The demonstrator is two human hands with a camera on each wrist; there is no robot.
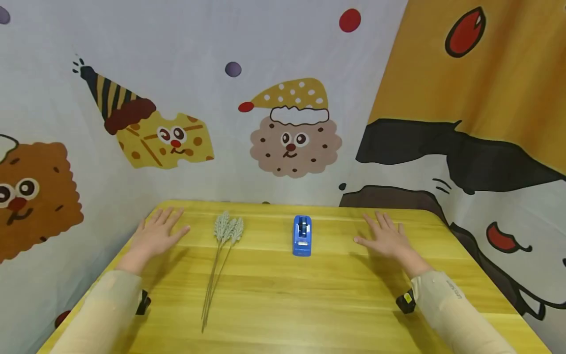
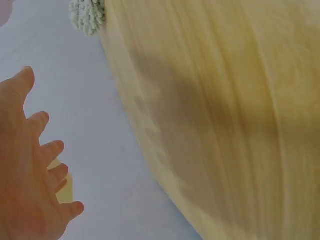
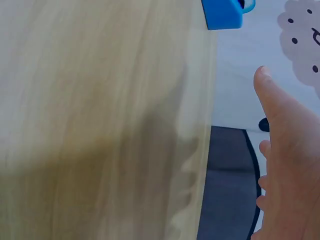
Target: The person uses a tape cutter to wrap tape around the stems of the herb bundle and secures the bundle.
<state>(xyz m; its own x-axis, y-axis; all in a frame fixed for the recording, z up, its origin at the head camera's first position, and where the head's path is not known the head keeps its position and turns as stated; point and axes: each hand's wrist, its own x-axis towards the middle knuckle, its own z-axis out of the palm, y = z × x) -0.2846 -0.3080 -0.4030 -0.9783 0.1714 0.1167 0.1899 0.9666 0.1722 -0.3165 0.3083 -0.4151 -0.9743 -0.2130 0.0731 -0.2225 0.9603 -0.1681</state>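
My left hand is spread palm down above the table's left side, fingers apart and holding nothing. Over the right side hovers my right hand, its fingers likewise spread, with nothing in it. Between them stands a blue tape dispenser, nearer the right hand; a corner of the dispenser shows at the top of the right wrist view. Closer to the left hand lie several pale green artificial grain stalks with long thin stems. Their heads peek in at the top of the left wrist view.
The yellow wood-grain table has its far edge against a cloth backdrop printed with cartoon figures. A black wrist camera sits below the right forearm, another black camera by the left forearm.
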